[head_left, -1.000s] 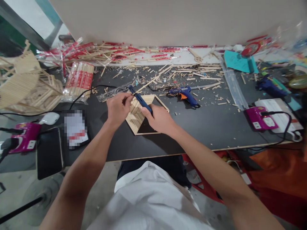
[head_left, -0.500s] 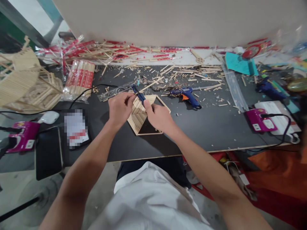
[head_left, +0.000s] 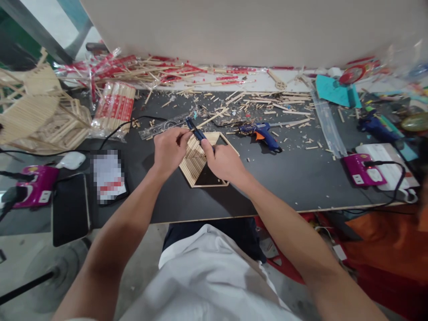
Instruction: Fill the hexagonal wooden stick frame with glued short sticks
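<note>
At the middle of the table, my right hand is closed round a dark blue hand tool, whose exact kind I cannot make out. My left hand is pinched beside the tool's far end. A thin wooden stick runs in line with those fingers and past the tool; its near end is hidden. Beneath both hands lies a six-sided frame of wooden sticks, its left part filled with rows of sticks and its lower right part showing dark. My right hand covers some of it.
A blue glue gun lies right of the frame, among stick offcuts. Wrapped chopsticks, a larger stick structure and phones are on the left. Purple power strips stand at both sides.
The view has shifted slightly, so the surroundings sit a little further right. Both hands keep nearly the same pose over the frame, with the tool still in the right hand.
</note>
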The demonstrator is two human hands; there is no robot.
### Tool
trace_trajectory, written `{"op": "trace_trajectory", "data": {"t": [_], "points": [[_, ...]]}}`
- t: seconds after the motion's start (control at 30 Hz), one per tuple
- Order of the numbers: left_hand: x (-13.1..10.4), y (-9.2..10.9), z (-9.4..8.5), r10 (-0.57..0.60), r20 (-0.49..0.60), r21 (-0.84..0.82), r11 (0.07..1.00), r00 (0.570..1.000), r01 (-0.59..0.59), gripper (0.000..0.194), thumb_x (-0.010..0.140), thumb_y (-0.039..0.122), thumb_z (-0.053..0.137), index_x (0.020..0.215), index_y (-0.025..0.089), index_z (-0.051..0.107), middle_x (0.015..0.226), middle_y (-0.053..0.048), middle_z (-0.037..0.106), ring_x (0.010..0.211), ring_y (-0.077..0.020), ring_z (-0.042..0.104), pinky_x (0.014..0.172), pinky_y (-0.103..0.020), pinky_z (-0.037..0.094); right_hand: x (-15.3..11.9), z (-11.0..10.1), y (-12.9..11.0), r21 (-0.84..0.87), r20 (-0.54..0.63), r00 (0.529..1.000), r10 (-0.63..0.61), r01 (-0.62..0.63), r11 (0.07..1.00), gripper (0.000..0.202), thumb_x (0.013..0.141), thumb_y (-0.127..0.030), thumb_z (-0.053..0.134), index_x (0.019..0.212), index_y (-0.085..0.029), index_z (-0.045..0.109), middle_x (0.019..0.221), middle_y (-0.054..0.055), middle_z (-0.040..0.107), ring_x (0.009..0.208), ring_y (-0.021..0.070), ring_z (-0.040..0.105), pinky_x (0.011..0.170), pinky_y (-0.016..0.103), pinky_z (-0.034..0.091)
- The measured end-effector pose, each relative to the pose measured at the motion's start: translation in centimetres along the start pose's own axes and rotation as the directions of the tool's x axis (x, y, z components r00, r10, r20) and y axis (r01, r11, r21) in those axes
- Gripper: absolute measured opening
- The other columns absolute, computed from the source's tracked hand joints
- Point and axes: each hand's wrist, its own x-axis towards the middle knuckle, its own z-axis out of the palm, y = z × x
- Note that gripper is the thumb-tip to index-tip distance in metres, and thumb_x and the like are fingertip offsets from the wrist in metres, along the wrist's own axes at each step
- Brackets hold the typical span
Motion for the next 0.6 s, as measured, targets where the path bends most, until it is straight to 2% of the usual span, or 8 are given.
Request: {"op": "trace_trajectory", "data": {"t": [0.27,0.4,0.53,0.6], "points": [[0.1,1.0,-1.2,0.054,-0.052,0.027,0.998,0.997,-0.053,0.018,0.095,0.027,0.063,0.086,0.019,0.078,0.077,-0.001,0.077,0.064,-0.0138,0.068,0.068,-0.026,0.05,-0.8,-0.7,-0.4,-0.009,-0.023,1.0,0.001,-0.001,1.0,0.088,0.105,-0.069,0.007,0.08,-0.017,0.073,0.082,0.018,0.075,0.083,0.0285,0.072,0.068,0.035,0.042],[0.5,1.3,-2.3,0.109,-0.097,0.035,0.994,0.989,-0.106,0.016,0.094,0.026,0.066,0.084,0.019,0.076,0.074,0.0,0.076,0.063,-0.0129,0.067,0.066,-0.025,0.049,-1.8,-2.0,-0.2,-0.003,0.034,0.999,-0.034,0.034,0.999,0.082,0.105,-0.07,0.011,0.067,-0.02,0.064,0.075,0.014,0.072,0.078,0.0259,0.07,0.064,0.033,0.035],[0.5,1.2,-2.3,0.154,-0.134,0.008,0.988,0.979,-0.154,0.015,0.096,0.025,0.064,0.086,0.019,0.074,0.077,0.0,0.076,0.063,-0.0112,0.065,0.067,-0.024,0.049,-4.0,-3.9,1.4,0.058,0.022,1.0,-0.003,0.002,0.998,0.075,0.105,-0.069,0.012,0.064,-0.023,0.054,0.07,0.009,0.07,0.071,0.0226,0.065,0.063,0.033,0.032],[0.4,1.0,-1.8,0.19,-0.124,0.002,0.982,0.974,-0.191,0.014,0.096,0.023,0.063,0.087,0.019,0.073,0.078,0.0,0.075,0.064,-0.011,0.064,0.067,-0.024,0.048,-5.3,-4.5,2.9,0.048,-0.031,0.999,0.026,-0.025,0.999,0.074,0.104,-0.07,0.011,0.065,-0.024,0.052,0.068,0.009,0.068,0.069,0.0226,0.064,0.063,0.033,0.033]]}}
